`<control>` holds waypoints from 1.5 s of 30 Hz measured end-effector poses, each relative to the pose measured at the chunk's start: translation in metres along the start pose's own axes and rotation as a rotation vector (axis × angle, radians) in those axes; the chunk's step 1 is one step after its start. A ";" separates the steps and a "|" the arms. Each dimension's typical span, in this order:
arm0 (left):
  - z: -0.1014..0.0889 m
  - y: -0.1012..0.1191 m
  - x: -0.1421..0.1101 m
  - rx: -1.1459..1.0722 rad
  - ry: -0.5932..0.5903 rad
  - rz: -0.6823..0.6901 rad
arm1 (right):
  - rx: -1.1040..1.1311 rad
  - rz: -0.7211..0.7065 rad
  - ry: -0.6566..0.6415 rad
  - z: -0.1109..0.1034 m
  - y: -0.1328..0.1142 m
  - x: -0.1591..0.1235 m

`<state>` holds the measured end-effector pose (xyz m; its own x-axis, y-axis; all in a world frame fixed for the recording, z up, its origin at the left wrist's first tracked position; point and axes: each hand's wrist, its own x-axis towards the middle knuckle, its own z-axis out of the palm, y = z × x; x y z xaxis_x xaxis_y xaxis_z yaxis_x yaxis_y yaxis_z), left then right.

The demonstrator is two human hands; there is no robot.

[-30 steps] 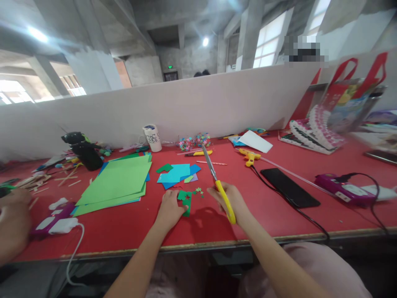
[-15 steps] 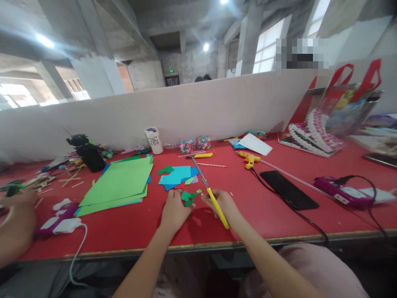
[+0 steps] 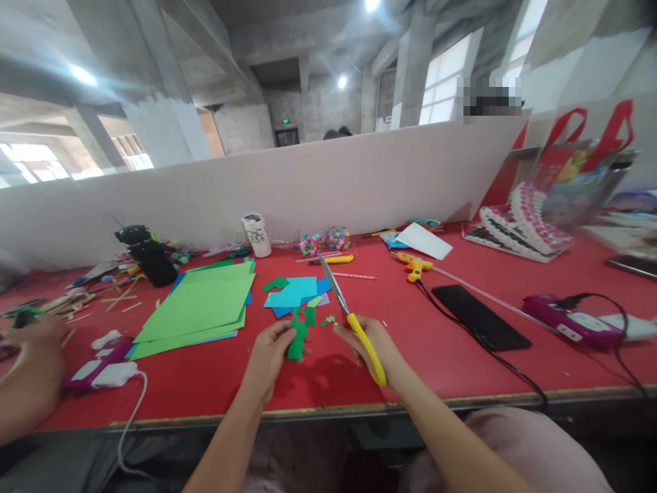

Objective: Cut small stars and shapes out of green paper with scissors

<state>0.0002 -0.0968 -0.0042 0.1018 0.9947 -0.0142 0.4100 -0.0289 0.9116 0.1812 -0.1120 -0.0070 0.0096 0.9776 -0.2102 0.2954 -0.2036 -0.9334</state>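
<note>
My left hand (image 3: 267, 357) pinches a dark green paper cut-out (image 3: 299, 333) and holds it up just above the red table (image 3: 215, 376). My right hand (image 3: 374, 344) is closed round the yellow handles of a pair of scissors (image 3: 351, 319), whose closed blades point up and away to the left. A small green star-shaped scrap (image 3: 329, 320) lies on the table between the two hands. Just beyond the hands lie blue and green paper scraps (image 3: 293, 292).
A stack of green sheets (image 3: 198, 305) lies at the left. A black phone (image 3: 480, 316), a yellow glue gun (image 3: 413, 264) and a purple glue gun (image 3: 572, 318) with cables are to the right. Another person's hand (image 3: 25, 370) is at the far left, by a purple-and-white glue gun (image 3: 102, 364).
My left hand has lifted the green cut-out off the table and turned it upright. My right hand with the scissors has shifted slightly; the blades stay closed.
</note>
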 end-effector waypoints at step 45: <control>-0.044 0.095 -0.101 -0.706 0.091 0.151 | -0.186 -0.488 -0.268 -0.001 -0.051 -0.120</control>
<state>-0.0112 -0.1956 0.1017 0.0227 0.9901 0.1387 -0.2883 -0.1264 0.9492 0.1664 -0.2193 0.0660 -0.4045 0.9035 0.1418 0.3677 0.3027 -0.8793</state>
